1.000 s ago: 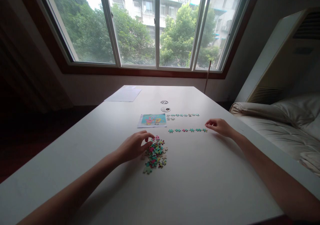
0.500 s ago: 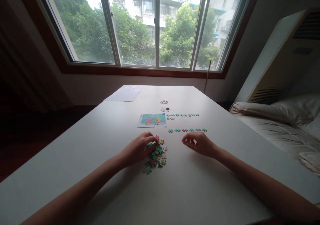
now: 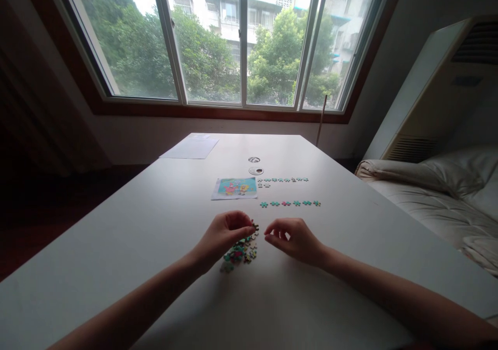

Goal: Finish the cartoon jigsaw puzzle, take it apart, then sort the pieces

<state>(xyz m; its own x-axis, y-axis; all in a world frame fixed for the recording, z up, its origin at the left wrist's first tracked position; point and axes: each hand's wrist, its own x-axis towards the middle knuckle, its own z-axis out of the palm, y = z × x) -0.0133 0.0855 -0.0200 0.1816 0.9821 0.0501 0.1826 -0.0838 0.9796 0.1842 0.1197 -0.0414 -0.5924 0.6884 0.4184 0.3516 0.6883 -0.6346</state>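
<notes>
Left hand: grip closed in a thumb-and-finger pinch on 1 puzzle piece, apparently raised over the far side of the loose pile on the white surface. Right hand: grip slightly parted, seemingly bare, just beside the piece. A row of 6 pieces lies beyond. A slackened pinch could drop the piece; a low sweep of the left hand could scatter the pile.

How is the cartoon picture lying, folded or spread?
Spread flat: the cartoon picture lies face up beyond the puzzle pile, with no fold showing.
</notes>
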